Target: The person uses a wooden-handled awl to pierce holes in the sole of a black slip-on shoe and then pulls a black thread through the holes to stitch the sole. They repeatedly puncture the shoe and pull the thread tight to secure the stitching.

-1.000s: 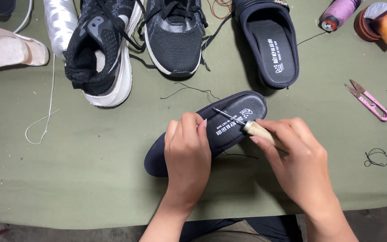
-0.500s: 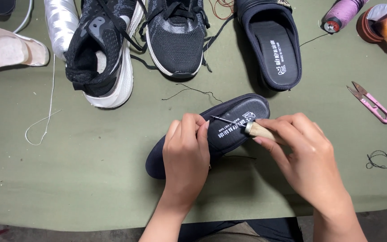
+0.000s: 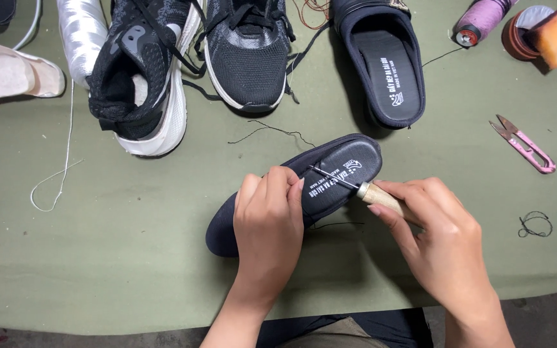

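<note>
A dark navy slip-on shoe (image 3: 346,162) lies on the green cloth table (image 3: 130,258), heel toward the upper right. My left hand (image 3: 269,222) presses down on its middle and grips it. My right hand (image 3: 436,241) holds a wooden-handled awl (image 3: 376,196) whose thin metal needle lies across the shoe's printed insole. A dark thread runs out from under the shoe to the right.
Two black knit sneakers (image 3: 143,71) (image 3: 246,48) and the matching navy slip-on (image 3: 381,61) stand along the back. Pink thread snips (image 3: 525,145) lie at right, a purple thread spool (image 3: 481,19) at the back right, a white cord (image 3: 59,174) at left, a thread scrap (image 3: 536,224).
The shoe and both hands have shifted slightly. The awl's needle has drawn a little farther across the insole toward my left hand.
</note>
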